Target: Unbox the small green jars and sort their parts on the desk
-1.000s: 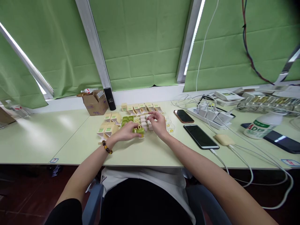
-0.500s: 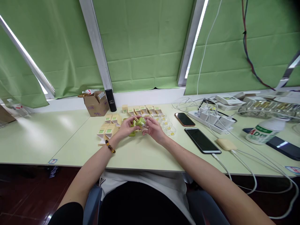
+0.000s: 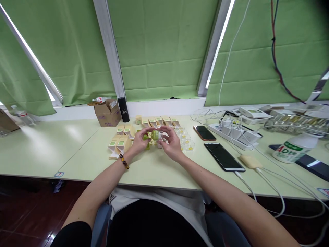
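A small green container with a clear end is held sideways just above the table, between my two hands. My left hand pinches at its green end, fingers curled. The fingers of my right hand wrap the clear end; their tips partly cover it. Below and behind my left fingers lie more green pieces, mostly hidden. Clear plastic cups with yellow spots sit in rows beyond my right hand. Left of my left hand are several small cream boxes with green labels, their flaps open.
More cream boxes line the back. A cardboard box and black cylinder stand at the back left. On the right lie two phones, the larger phone plugged in, a power strip, cables and a white bottle.
The container has turned from tilted to nearly level, its clear end pointing right. My right hand has closed further round that end. The whole view has shifted slightly.
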A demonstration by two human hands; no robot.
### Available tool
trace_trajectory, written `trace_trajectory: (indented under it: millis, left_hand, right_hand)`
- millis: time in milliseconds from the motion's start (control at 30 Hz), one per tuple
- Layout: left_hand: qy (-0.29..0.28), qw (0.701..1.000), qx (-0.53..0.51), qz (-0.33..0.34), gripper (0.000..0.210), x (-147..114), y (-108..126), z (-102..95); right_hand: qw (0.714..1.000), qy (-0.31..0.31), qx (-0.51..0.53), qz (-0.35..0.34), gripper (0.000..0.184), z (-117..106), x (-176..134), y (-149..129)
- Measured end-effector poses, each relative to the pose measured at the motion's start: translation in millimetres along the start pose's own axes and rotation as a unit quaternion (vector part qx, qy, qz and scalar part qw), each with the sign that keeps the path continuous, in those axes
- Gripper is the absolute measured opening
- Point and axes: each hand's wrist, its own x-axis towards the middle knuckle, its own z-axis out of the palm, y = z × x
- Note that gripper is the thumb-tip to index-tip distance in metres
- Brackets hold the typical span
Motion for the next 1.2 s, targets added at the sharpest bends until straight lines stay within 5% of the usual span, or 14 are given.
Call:
trace_trajectory:
  millis: [200, 467, 900, 1200]
  left_hand:
    - [-0.015, 0.999, 0.025, 0.018, 0.056, -1.6, 5.7, -0.8]
    - [0.022, 0.997, 0.066, -0.028, 0.056, -4.0, 7.9, 7.1]
    - [0.078, 0.991, 0.107, 0.031, 0.031, -0.9, 12.2, 0.9]
    - [0.081, 0.994, 0.071, -0.021, 0.020, 2.4, 11.9, -1.2]
  right_hand:
    - [0.992, 0.016, 0.094, 0.079, 0.061, -5.4, 6.5, 8.3]
    - [0.956, -0.078, 0.201, 0.198, 0.053, -7.8, 8.7, 9.6]
    - [0.975, -0.068, 0.125, 0.170, 0.058, -8.9, 7.0, 21.2]
    - [0.985, -0.070, 0.010, 0.155, 0.060, -9.7, 7.3, 33.3]
